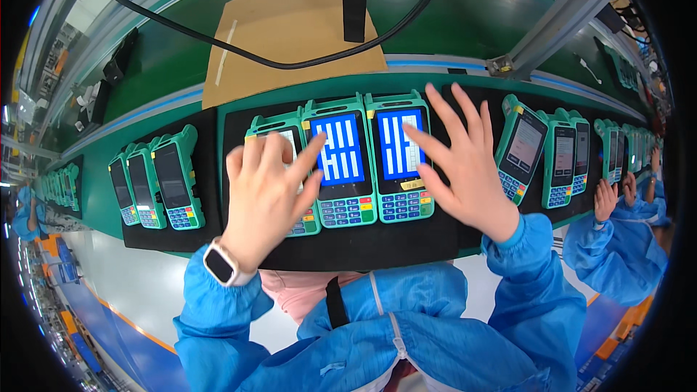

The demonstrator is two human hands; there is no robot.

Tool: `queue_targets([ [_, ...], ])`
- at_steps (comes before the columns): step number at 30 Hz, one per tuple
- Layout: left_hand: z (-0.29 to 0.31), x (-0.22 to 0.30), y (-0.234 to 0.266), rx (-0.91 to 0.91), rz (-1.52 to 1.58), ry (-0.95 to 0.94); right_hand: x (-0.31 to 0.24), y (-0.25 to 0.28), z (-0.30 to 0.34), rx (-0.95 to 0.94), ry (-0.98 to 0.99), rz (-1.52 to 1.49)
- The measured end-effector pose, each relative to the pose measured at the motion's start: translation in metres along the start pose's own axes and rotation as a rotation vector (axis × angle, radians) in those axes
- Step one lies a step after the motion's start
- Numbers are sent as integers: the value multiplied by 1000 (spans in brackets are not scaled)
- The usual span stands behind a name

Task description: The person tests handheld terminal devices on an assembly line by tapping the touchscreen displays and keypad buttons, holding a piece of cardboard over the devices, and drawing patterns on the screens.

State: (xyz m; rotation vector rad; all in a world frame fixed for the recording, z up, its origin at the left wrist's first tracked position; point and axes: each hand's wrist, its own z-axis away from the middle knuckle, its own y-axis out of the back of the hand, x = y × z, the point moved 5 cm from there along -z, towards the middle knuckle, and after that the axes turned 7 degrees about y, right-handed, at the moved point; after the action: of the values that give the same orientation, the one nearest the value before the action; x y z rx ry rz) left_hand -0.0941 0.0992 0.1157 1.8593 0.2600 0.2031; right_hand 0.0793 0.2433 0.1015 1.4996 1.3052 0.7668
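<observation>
Three green card payment terminals with keypads lie side by side on a black mat before me. My left hand (pixel 265 192) is over the left terminal (pixel 306 225), hiding much of its screen; its index finger reaches to the screen of the middle terminal (pixel 347 210). That screen is blue with white bars. On the right terminal (pixel 396 206), whose screen is also blue and white, the index finger of my right hand (pixel 468 160) points at the display, its other fingers spread. A small yellow label sits below this screen. Neither hand holds anything.
More terminals stand to the left (pixel 174 181) and to the right (pixel 523 141) on black mats (pixel 145 238). Behind lies a cardboard sheet (pixel 290 18), with a black cable (pixel 290 65) looping over it. At the right, a co-worker's hand (pixel 605 199) rests near other terminals.
</observation>
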Motion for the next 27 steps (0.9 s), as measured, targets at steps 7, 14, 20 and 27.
queue_targets([
  [7,21,4,-2,-57,2,-15,-3,2,13,-68,24,-35],
  [14,36,8,-3,-123,19,-54,-12,0,38,-123,35,-74],
  [20,0,-1,-4,-4,-8,1,2,0,4,-2,-37,5],
  [27,35,8,-4,-134,45,-15,-6,4,34,-77,-23,-50],
])
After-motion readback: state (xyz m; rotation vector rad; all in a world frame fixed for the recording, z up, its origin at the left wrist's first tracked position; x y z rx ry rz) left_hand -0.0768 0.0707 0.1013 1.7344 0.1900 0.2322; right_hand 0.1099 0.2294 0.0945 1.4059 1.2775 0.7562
